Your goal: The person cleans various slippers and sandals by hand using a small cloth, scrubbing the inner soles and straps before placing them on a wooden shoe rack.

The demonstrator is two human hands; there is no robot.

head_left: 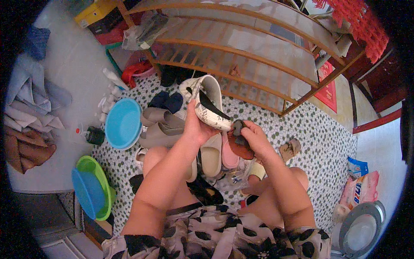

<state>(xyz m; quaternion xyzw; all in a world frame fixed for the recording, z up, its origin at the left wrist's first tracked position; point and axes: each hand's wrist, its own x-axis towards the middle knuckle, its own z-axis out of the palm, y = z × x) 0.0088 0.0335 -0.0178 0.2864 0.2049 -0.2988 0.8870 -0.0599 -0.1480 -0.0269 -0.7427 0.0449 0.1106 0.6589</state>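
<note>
A white clog with dark printed marks (212,117) is held up in my left hand (199,128), its opening towards the upper right. My right hand (255,137) grips a dark grey, crumpled cloth (238,127) close to the clog's lower right end. Under that cloth lies a reddish-brown sole or shoe (242,148), partly covered by the hand. Below my hands, on the floor, are a beige slipper (211,157), a pink slipper (229,153) and grey-brown slides (161,137).
A wooden slatted rack (236,55) spans the far side. At left are a blue basin (123,123), a green basin (108,191) and a bottle of dark liquid (94,135). A sandal (289,149), packets (362,189) and a lidded bin (360,230) stand at right.
</note>
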